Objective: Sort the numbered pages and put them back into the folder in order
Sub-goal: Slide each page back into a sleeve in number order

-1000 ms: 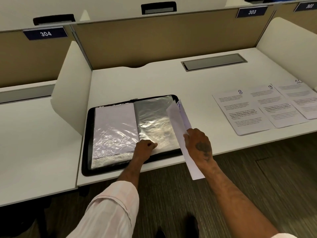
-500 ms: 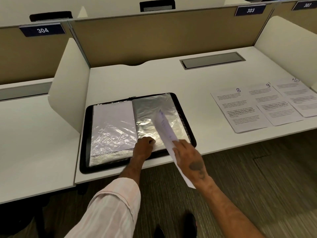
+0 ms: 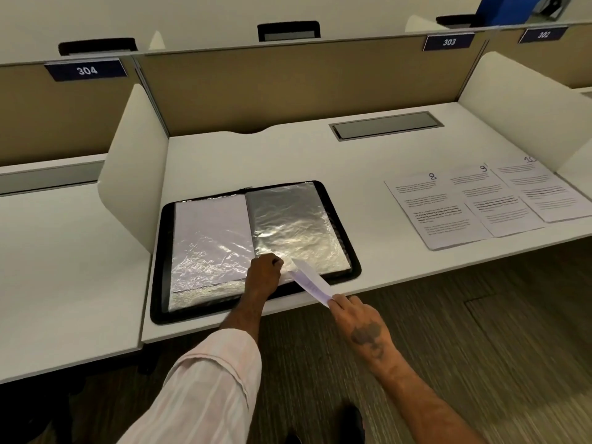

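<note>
Here the right hand (image 3: 360,318) pinches the near end of a loose page (image 3: 309,282) between thumb and fingers (image 3: 336,301). The sheet slants up and away from them, and its far tip lies over the empty right sleeve (image 3: 288,225) of the open black folder (image 3: 160,267). Just left of that tip, the left hand (image 3: 264,275) has its curled fingers (image 3: 276,262) on the sleeve's near edge; whether they pinch the plastic cannot be told. Left of them, the other sleeve (image 3: 211,225) holds a sheet. Well right of both hands, pages 8 (image 3: 439,213), 9 (image 3: 499,203) and 10 (image 3: 544,190) lie overlapping on the table (image 3: 288,155).
</note>
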{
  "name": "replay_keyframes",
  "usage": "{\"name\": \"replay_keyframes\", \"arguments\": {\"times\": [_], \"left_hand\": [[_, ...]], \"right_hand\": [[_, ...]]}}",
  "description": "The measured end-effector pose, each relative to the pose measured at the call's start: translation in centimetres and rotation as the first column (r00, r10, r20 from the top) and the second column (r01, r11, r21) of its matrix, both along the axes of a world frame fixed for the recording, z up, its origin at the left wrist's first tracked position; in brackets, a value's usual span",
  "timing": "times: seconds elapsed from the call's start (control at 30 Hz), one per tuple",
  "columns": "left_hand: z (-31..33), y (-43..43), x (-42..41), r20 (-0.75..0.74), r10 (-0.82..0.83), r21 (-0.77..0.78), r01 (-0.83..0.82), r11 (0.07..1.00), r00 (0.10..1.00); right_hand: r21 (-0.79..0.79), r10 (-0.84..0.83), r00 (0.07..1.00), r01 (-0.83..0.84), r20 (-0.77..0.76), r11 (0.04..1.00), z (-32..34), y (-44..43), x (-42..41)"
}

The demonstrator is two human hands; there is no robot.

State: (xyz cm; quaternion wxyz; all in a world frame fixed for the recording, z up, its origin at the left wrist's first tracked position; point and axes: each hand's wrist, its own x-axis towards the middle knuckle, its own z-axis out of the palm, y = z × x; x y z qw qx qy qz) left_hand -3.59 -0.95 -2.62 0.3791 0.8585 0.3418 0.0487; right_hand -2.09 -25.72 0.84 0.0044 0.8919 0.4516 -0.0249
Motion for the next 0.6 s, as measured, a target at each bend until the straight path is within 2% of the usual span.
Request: {"name": "replay_keyframes", "arguments": {"times": [0.13,0.33,0.4,0.5,0.6], "left_hand": [[0.2,-0.4,-0.5,0.025,-0.006,0.038,0.005,0.999,1.0],[0.4,-1.0,-1.4,0.02,-0.032,0.188,0.027,0.982,0.999],[0.6,-1.2,-1.7,0.017,-0.046,0.254,0.04,0.966,0.999],[0.8,-1.4,-2.1,-0.012,-0.086,0.342,0.085,0.936,0.996],[0.9,-1.5,-2.4,-0.055,-0.135,0.43,0.145,0.891,0.989]], "right_hand": [[-0.117,-0.075,0.995,0.082,0.069,0.99,0.2,0.4,0.0],[-0.292,-0.016,0.997,0.036,0.071,0.956,2.3,3.5,-0.8],[-0.284,-0.032,0.995,0.056,0.091,0.957,2.7,4.8,-1.0],[-0.324,-0.02,0.999,0.027,0.026,0.946,2.0,6.3,-0.9],[-0.18,-0.036,0.999,0.031,-0.02,0.983,3.3,7.8,-0.7]]}}
